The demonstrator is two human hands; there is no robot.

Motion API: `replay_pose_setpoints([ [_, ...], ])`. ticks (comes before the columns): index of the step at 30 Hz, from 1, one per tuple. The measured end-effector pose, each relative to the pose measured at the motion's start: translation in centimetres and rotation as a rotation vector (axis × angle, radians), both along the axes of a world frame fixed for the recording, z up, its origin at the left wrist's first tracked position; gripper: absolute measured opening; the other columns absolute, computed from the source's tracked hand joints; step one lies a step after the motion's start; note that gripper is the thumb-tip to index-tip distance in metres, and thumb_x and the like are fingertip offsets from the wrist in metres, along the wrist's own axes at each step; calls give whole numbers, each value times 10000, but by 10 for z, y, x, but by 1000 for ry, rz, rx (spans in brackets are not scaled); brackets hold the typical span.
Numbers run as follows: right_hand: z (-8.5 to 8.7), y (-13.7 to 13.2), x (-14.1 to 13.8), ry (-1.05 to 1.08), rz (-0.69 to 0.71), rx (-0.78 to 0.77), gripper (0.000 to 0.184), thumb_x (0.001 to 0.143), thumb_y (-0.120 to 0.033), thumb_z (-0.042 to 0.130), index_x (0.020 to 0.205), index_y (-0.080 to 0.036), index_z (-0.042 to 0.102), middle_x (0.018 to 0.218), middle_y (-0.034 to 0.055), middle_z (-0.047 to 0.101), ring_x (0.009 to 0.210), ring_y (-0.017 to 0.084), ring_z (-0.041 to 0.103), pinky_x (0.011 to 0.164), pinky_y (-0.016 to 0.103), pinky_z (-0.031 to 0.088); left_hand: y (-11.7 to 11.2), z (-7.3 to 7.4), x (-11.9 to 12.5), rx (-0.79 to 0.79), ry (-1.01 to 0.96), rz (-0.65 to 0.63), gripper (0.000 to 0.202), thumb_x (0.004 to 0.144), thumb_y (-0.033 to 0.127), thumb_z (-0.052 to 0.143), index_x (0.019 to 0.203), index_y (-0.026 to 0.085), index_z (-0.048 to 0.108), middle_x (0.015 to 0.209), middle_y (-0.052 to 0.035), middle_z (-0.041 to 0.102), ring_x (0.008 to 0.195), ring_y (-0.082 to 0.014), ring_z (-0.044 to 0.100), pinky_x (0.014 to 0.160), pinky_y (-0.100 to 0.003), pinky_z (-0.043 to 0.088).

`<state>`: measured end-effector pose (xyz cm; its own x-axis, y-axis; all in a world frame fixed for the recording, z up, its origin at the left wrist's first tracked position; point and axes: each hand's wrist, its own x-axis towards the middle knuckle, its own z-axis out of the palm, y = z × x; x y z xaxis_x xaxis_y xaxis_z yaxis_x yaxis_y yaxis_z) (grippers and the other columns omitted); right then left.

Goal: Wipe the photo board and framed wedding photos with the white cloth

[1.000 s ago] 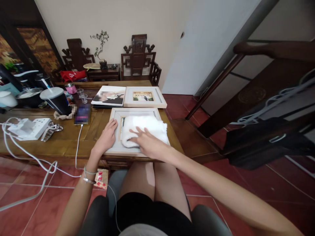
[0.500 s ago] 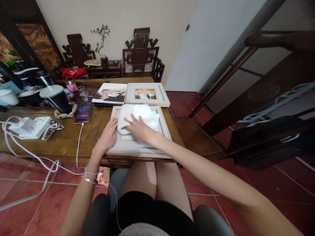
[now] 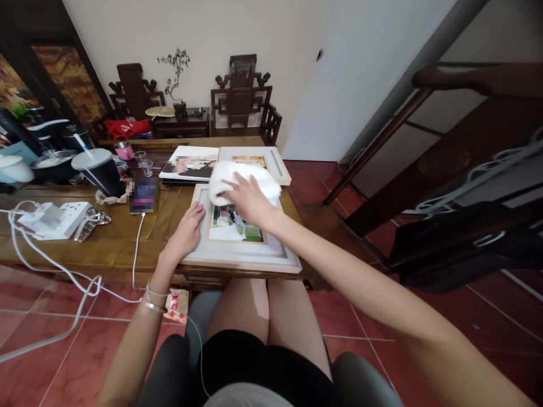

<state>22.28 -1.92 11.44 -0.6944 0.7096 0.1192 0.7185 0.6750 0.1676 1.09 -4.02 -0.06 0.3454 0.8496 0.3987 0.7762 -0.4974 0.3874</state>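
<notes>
A picture frame (image 3: 280,257) with a pale wooden edge and a grey-white mat lies flat on the table in front of me. Part of its photo (image 3: 237,226), with green in it, shows below a folded white fluffy cloth (image 3: 250,172). My right hand (image 3: 250,198) presses on the cloth, its fingers spread and bent into it at the frame's far side. On the frame's left edge rests my left hand (image 3: 190,225), fingers stretched out, holding nothing.
Behind lie a second frame (image 3: 278,164) and a photo panel (image 3: 189,158). To the left are a charging phone (image 3: 143,196), a dark lidded cup (image 3: 102,175), a power strip (image 3: 70,220) with loose cables, and small clear cups (image 3: 146,167). The wooden table (image 3: 148,249) ends just before my lap.
My right hand has pushed the white cloth away from me, to the far edge of the frame, uncovering part of the photo. My left hand stays on the left edge.
</notes>
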Motion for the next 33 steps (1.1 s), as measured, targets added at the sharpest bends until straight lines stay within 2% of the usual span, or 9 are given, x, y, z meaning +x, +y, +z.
replay_pose_setpoints([
  [4, -22, 34, -34, -17, 22, -35, 429, 888, -16, 422, 1200, -169, 672, 1257, 148, 649, 1282, 290, 477, 1066, 447, 294, 0, 6, 3, -13, 3, -1, 534, 809, 8, 364, 1289, 87, 585, 1409, -156, 549, 1440, -271, 340, 1188, -510, 302],
  [7, -41, 54, -35, -14, 2, -48, 420, 885, -36, 448, 1197, -190, 683, 1170, 147, 685, 1195, 280, 553, 1001, 419, 356, 0, 9, 4, -39, 11, 6, 538, 805, 7, 366, 1282, 101, 596, 1392, -140, 573, 1426, -273, 367, 1186, -512, 304],
  [11, -51, 68, -5, -25, -52, -61, 396, 852, -62, 518, 1177, -188, 707, 1131, 166, 698, 1111, 290, 609, 942, 392, 397, -2, 9, 2, -64, 12, 31, 526, 817, 13, 365, 1282, 111, 591, 1404, -135, 564, 1422, -270, 375, 1175, -523, 322],
  [17, -42, 67, 65, -81, -195, -103, 437, 841, -37, 477, 1153, -203, 735, 1101, 162, 716, 977, 276, 667, 810, 351, 453, -7, 9, 4, -50, -12, 42, 531, 820, 14, 384, 1296, 152, 576, 1402, -113, 569, 1432, -262, 360, 1170, -541, 327],
  [22, -31, 38, 93, -106, -191, -131, 467, 808, -17, 471, 1150, -198, 733, 1107, 131, 726, 989, 261, 654, 835, 343, 448, -9, 10, 6, -24, -14, 39, 523, 816, -1, 359, 1271, 130, 582, 1410, -134, 555, 1436, -257, 352, 1180, -526, 319],
  [28, -25, -44, 107, -26, 7, -273, 554, 686, 67, 464, 1085, -184, 754, 1018, 114, 751, 1068, 261, 649, 940, 366, 440, -9, 11, 6, 26, 5, 28, 503, 825, 10, 360, 1262, 109, 588, 1392, -146, 567, 1425, -272, 369, 1192, -519, 310],
  [31, -15, -70, 109, 6, -36, -326, 577, 663, 72, 443, 1074, -179, 760, 1026, 112, 753, 1183, 273, 605, 952, 362, 457, -8, 10, 6, 19, 6, 18, 512, 818, 12, 368, 1269, 112, 587, 1399, -142, 560, 1430, -277, 359, 1191, -523, 310],
  [33, -10, -68, 107, 40, -91, -324, 603, 663, 78, 425, 1080, -199, 760, 1063, 90, 750, 1165, 259, 619, 936, 346, 473, -7, 9, 5, 9, 8, 14, 529, 802, 7, 377, 1275, 119, 586, 1403, -134, 558, 1438, -280, 343, 1187, -535, 309],
])
